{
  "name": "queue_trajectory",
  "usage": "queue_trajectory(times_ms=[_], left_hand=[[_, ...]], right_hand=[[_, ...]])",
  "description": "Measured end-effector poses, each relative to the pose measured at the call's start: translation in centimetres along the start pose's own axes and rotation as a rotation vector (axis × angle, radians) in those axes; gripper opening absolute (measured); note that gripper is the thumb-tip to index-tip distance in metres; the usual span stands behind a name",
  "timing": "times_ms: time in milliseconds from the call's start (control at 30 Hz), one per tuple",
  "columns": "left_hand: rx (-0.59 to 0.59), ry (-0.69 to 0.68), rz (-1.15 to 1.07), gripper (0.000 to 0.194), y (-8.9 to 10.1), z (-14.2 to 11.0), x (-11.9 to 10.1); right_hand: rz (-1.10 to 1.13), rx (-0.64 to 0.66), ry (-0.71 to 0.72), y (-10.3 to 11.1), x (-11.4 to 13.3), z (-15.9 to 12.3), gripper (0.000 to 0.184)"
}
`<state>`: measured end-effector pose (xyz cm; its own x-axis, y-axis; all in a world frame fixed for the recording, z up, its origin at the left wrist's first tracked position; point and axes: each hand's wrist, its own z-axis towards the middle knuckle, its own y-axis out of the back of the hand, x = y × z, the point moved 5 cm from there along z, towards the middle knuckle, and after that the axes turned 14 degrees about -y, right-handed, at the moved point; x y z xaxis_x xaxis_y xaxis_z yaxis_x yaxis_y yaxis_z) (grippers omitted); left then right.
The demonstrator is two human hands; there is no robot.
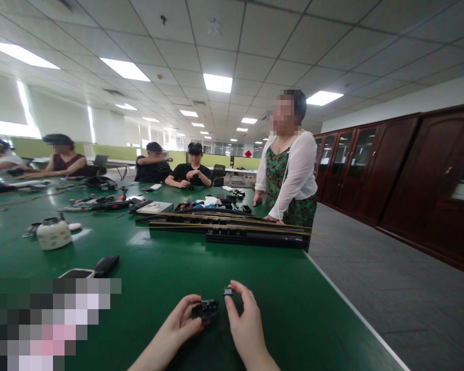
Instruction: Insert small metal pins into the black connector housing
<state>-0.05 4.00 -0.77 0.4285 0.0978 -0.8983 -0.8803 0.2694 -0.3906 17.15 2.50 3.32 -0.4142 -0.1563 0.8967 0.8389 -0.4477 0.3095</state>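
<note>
My left hand (187,320) is closed around a small black plastic housing (205,309), held just above the green table. Its upper side shows small fittings whose detail is too fine to make out. To the right of it, my right hand (244,313) pinches a small flat grey-and-dark piece (228,291) between thumb and forefinger. A narrow gap separates this piece from the black housing. What kind of part each one is cannot be told at this size.
Long black rails (255,237) with thin yellow rods lie across the green table (170,268). A cream jar (54,234) and a black case (106,266) are on the left. Someone in a white cardigan (299,165) stands at the right edge; several people sit further back.
</note>
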Motion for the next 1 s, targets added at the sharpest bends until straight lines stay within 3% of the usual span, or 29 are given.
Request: queue_trajectory(times_ms=[367,1000], left_hand=[[-0.005,0.011,0.032,0.05,-0.32,-0.27,-0.39],[0.013,0.016,0.026,0.052,-0.43,-0.11,-0.27]], right_hand=[[-0.008,-0.065,-0.038,0.7,-0.48,0.51,0.029],[-0.076,-0.021,-0.012,0.35,-0.22,0.33,0.03]])
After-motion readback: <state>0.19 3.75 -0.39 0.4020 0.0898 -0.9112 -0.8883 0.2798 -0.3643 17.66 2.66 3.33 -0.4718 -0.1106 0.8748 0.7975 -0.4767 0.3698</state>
